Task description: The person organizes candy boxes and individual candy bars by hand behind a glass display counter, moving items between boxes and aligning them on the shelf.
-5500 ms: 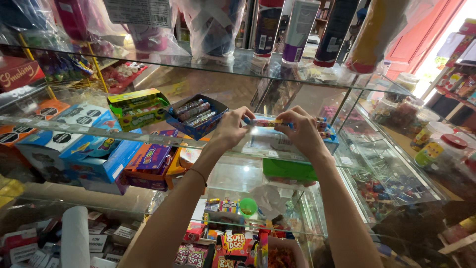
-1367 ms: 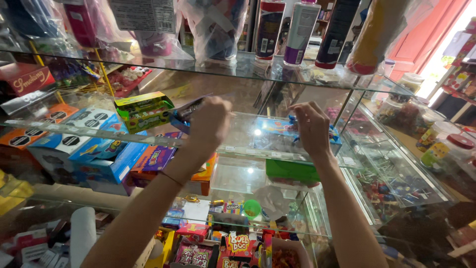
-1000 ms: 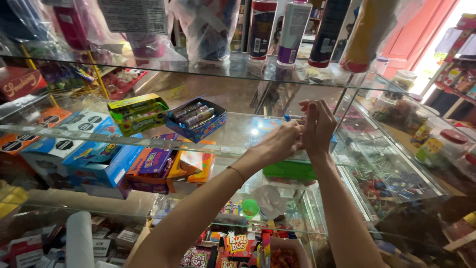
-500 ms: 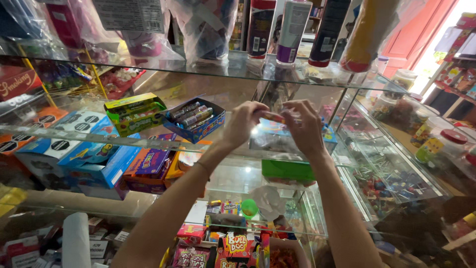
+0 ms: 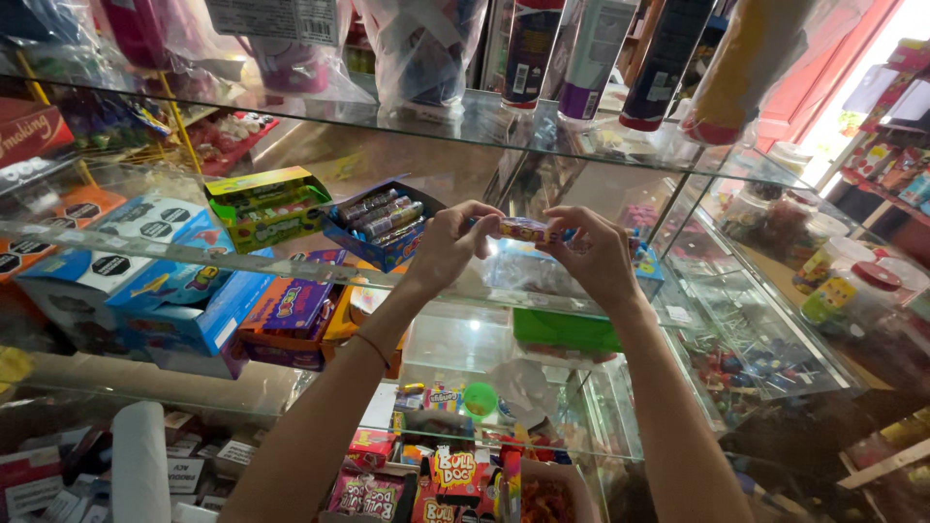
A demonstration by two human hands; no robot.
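Both my hands are raised over a glass shelf [image 5: 291,266] in a shop display case. My left hand [image 5: 450,242] and my right hand [image 5: 596,257] each pinch one end of a small candy roll [image 5: 523,230] in a colourful wrapper, held level between them. Just left of my left hand sits an open blue box [image 5: 381,221] with several similar candy rolls lying in it. A green and yellow box [image 5: 266,203] stands further left on the same shelf.
Blue, purple and orange cartons [image 5: 184,291] fill the shelf at left. Bottles and bagged goods [image 5: 591,48] stand on the upper glass shelf. A green box [image 5: 567,329] and bright candy packs [image 5: 455,475] lie below. Jars [image 5: 852,291] stand at right.
My left hand went to the blue box and came back to my right hand. Both hands now hold a candy roll stretched level between them.
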